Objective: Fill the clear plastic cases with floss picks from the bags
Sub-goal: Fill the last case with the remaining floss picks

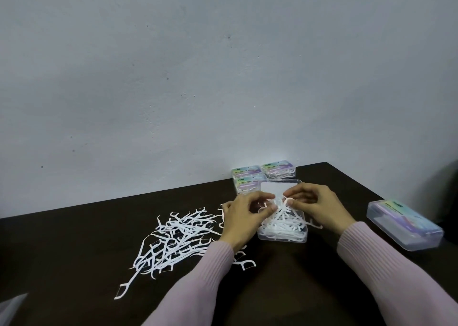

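An open clear plastic case (pixel 282 236) stands on the dark table in front of me, partly full of white floss picks (pixel 285 224); its lid (pixel 277 187) leans back with a white card in it. My left hand (pixel 244 216) and my right hand (pixel 317 205) meet above the case. Both pinch a small bunch of picks that reaches down into it. A loose heap of floss picks (pixel 178 236) lies on the table to the left of my left hand.
Three closed cases with coloured labels (pixel 262 175) stand against the wall behind the open case. Another closed clear case (pixel 404 225) lies at the right, near the table's right edge. A pale object (pixel 11 308) shows at the bottom left corner.
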